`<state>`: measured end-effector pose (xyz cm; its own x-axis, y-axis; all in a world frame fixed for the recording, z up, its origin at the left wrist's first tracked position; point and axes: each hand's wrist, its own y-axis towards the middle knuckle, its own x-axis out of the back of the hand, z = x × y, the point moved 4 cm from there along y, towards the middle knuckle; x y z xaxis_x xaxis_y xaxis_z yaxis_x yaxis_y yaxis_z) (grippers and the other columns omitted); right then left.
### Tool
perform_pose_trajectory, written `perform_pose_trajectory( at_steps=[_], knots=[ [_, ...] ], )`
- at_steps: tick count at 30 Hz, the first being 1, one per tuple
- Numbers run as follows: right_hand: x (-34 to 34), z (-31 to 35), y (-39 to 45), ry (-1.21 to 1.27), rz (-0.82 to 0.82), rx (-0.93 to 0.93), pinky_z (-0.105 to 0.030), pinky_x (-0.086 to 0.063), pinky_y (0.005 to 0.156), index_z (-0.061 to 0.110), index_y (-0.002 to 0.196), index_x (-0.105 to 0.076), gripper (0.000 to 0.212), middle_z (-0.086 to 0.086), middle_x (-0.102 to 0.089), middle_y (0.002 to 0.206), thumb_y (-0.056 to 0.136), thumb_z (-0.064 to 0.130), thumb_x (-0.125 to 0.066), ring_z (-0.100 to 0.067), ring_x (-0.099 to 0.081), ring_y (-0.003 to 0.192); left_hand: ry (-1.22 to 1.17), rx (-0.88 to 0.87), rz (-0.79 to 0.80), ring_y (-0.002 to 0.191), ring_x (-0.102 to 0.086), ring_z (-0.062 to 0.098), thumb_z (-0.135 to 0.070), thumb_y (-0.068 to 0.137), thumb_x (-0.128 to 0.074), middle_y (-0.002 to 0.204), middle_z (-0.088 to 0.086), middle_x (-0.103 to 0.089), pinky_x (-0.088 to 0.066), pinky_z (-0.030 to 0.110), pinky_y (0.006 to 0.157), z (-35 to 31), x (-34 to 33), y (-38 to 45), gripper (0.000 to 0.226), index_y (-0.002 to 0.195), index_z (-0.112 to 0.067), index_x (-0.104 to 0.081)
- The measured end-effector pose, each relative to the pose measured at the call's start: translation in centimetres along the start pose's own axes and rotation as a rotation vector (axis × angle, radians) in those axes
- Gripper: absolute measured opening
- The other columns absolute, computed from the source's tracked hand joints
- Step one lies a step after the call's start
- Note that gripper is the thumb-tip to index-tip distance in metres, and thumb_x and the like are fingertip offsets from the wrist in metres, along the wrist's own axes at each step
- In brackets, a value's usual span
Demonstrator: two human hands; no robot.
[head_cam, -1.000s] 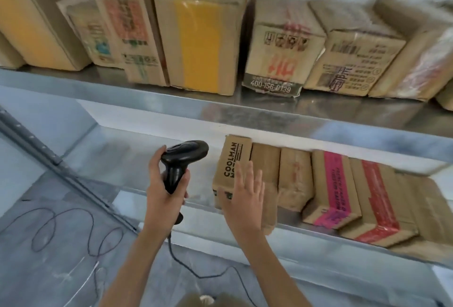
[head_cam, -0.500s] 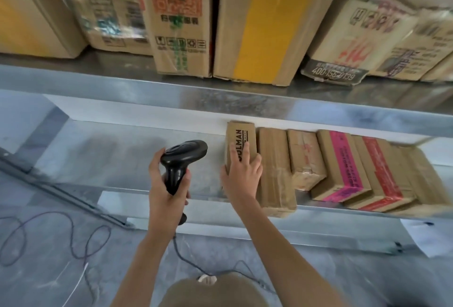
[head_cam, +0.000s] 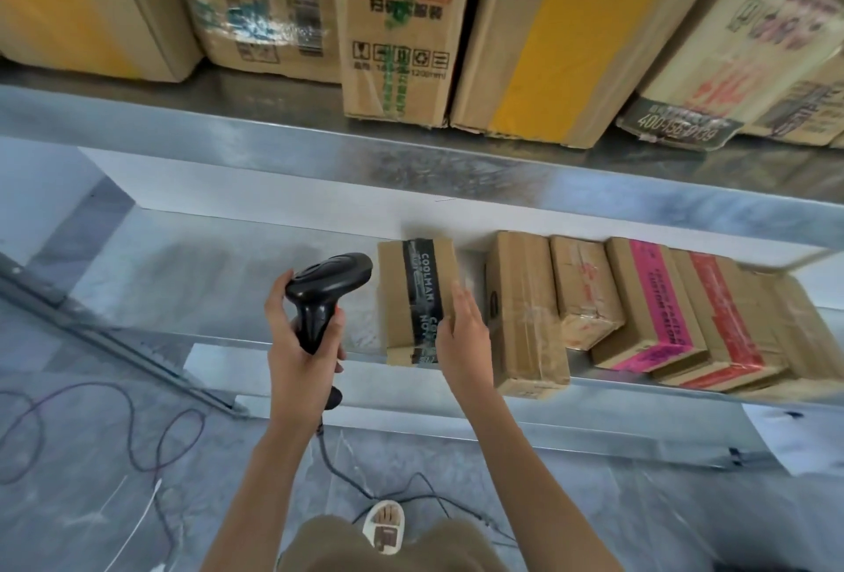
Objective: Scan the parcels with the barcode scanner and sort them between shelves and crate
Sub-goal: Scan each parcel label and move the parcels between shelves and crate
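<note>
Head view: right hand [head_cam: 461, 334] now pulls the COOLMAN parcel [head_cam: 418, 297] from the row, fingers [head_cam: 461, 302] straight against its side, left hand [head_cam: 299, 343] gripping the scanner [head_cam: 326, 293], so scanning looks next.

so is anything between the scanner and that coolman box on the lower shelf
Nothing visible. The barcode scanner, gripped in the left hand, sits just left of the Coolman box with only bare lower shelf in between. The right hand touches the box's right side, away from the scanner.
</note>
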<state>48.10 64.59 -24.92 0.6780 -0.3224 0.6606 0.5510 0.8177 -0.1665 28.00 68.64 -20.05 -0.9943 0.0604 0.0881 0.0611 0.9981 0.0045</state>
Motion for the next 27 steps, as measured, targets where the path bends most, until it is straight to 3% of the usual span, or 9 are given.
perform_pose_trajectory(
  at_steps=[2, 5, 10, 16, 19, 21, 23, 25, 27],
  knots=[
    [-0.1, 0.0, 0.4, -0.222, 0.022, -0.01, -0.051, -0.028, 0.119, 0.022, 0.158, -0.021, 0.053, -0.003, -0.013, 0.167, 0.106, 0.018, -0.031, -0.028, -0.022, 0.15, 0.001, 0.01, 0.004, 0.057, -0.06, 0.02, -0.012, 0.098, -0.063, 0.079, 0.009, -0.068, -0.053, 0.032, 0.057, 0.2, 0.0, -0.1, 0.066, 0.147, -0.039, -0.026],
    [-0.7, 1.0, 0.6, -0.378, 0.046, -0.033, -0.056, -0.005, 0.123, 0.024, 0.16, -0.014, 0.055, -0.007, 0.0, 0.168, 0.108, 0.038, -0.026, -0.035, -0.001, 0.154, 0.009, 0.009, 0.019, 0.059, -0.061, 0.022, -0.012, 0.098, -0.063, 0.08, 0.007, -0.068, -0.054, 0.034, 0.059, 0.3, 0.1, -0.4, 0.067, 0.144, -0.044, -0.026],
    [-3.0, 2.4, 1.0, -0.542, 0.101, -0.018, -0.06, 0.006, 0.119, 0.027, 0.16, 0.006, 0.095, -0.013, 0.018, 0.165, 0.089, 0.079, -0.031, -0.045, 0.017, 0.149, 0.036, 0.009, 0.009, 0.058, -0.062, 0.02, -0.015, 0.097, -0.065, 0.078, 0.001, -0.069, -0.054, 0.032, 0.058, 0.5, 0.5, -0.6, 0.066, 0.145, -0.041, -0.028],
    [-2.2, 2.5, 1.3, -0.442, 0.065, -0.036, -0.06, -0.007, 0.119, 0.03, 0.16, -0.003, 0.09, -0.009, 0.009, 0.167, 0.091, 0.064, -0.05, -0.043, 0.001, 0.15, 0.039, 0.004, -0.002, 0.056, -0.061, 0.019, -0.014, 0.097, -0.065, 0.078, 0.002, -0.069, -0.053, 0.034, 0.058, 0.6, 0.9, -0.8, 0.066, 0.143, -0.044, -0.028],
    [-1.9, 1.5, 0.9, -0.05, 0.1, -0.084, -0.059, -0.014, 0.12, 0.038, 0.158, -0.013, 0.09, 0.003, -0.007, 0.167, 0.084, 0.065, -0.057, -0.033, -0.01, 0.15, 0.035, 0.007, -0.002, 0.056, -0.061, 0.019, -0.014, 0.097, -0.065, 0.079, 0.005, -0.069, -0.053, 0.033, 0.058, 0.7, 0.7, -0.8, 0.066, 0.144, -0.042, -0.028],
    [-2.1, 0.5, -0.3, 0.229, 0.107, -0.11, -0.057, -0.032, 0.115, 0.046, 0.154, -0.02, 0.09, 0.009, -0.027, 0.161, 0.077, 0.072, -0.06, -0.025, -0.028, 0.146, 0.029, 0.013, -0.002, 0.057, -0.061, 0.019, -0.014, 0.097, -0.065, 0.08, 0.006, -0.069, -0.053, 0.033, 0.058, 0.8, 0.5, -0.7, 0.066, 0.145, -0.041, -0.027],
    [-1.7, -0.1, -0.9, 0.395, 0.124, -0.133, -0.04, -0.048, 0.105, 0.042, 0.152, -0.031, 0.076, 0.009, -0.048, 0.148, 0.085, 0.062, -0.061, -0.016, -0.048, 0.132, 0.03, 0.012, 0.01, 0.058, -0.061, 0.019, -0.014, 0.097, -0.065, 0.082, 0.005, -0.069, -0.054, 0.032, 0.058, 0.8, 0.2, -0.7, 0.066, 0.144, -0.043, -0.027],
    [-0.8, -0.3, -1.1, 0.432, 0.12, -0.133, -0.02, -0.053, 0.086, 0.029, 0.147, -0.046, 0.049, 0.005, -0.063, 0.129, 0.1, 0.039, -0.054, -0.01, -0.06, 0.112, 0.028, 0.006, 0.025, 0.058, -0.061, 0.018, -0.013, 0.098, -0.064, 0.082, 0.004, -0.069, -0.054, 0.029, 0.057, 0.8, -0.1, -0.7, 0.066, 0.143, -0.045, -0.027],
    [0.5, 0.1, -0.9, 0.305, 0.045, -0.085, -0.02, -0.054, 0.078, 0.021, 0.133, -0.056, 0.032, 0.0, -0.068, 0.12, 0.106, 0.029, -0.043, -0.01, -0.064, 0.101, 0.029, 0.004, 0.035, 0.058, -0.06, 0.018, -0.012, 0.098, -0.063, 0.081, 0.004, -0.068, -0.054, 0.028, 0.057, 0.8, -0.4, -0.8, 0.066, 0.142, -0.046, -0.027]
  ],
)
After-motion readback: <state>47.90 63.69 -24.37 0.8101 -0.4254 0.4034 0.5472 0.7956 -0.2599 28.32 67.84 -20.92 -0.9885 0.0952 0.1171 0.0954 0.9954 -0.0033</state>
